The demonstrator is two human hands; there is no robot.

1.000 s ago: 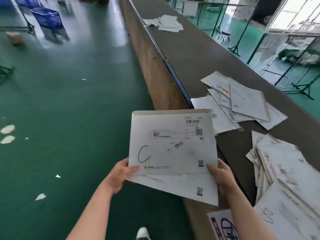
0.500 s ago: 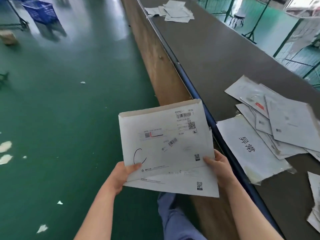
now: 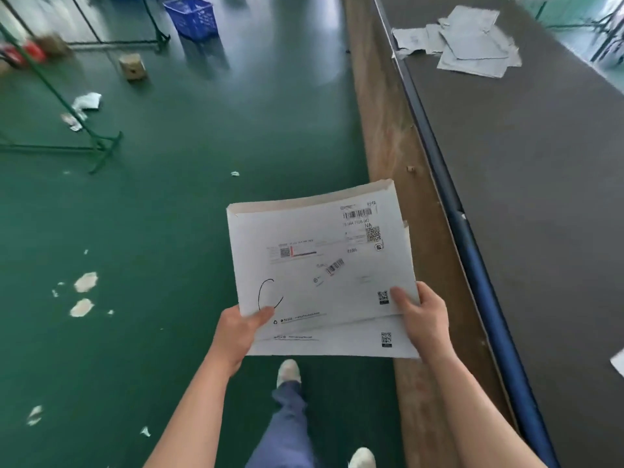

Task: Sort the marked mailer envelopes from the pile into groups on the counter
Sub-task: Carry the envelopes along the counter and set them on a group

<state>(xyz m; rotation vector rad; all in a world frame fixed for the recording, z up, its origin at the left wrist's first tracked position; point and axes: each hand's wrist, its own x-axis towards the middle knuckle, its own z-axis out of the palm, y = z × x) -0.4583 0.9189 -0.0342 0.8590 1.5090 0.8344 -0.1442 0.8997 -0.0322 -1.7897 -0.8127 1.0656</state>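
I hold a small stack of white mailer envelopes point(image 3: 320, 265) over the green floor, just left of the counter. The top one carries labels, barcodes and a hand-drawn "C" at its lower left. My left hand point(image 3: 239, 329) grips the stack's lower left corner, thumb beside the "C". My right hand point(image 3: 422, 315) grips the lower right corner. A second envelope point(image 3: 337, 342) pokes out beneath the top one. A group of white envelopes point(image 3: 469, 42) lies far ahead on the dark counter point(image 3: 540, 163).
The counter has a wooden side point(image 3: 388, 146) and a blue edge rail point(image 3: 472, 265). One envelope corner point(image 3: 618, 363) shows at the right edge. A blue basket point(image 3: 192, 15), a cardboard box point(image 3: 132, 66), green rack legs point(image 3: 101, 146) and paper scraps are on the floor.
I have walked forward along the counter with the stack held in both hands. The nearer envelope piles have dropped out of view, and the far group has come closer.
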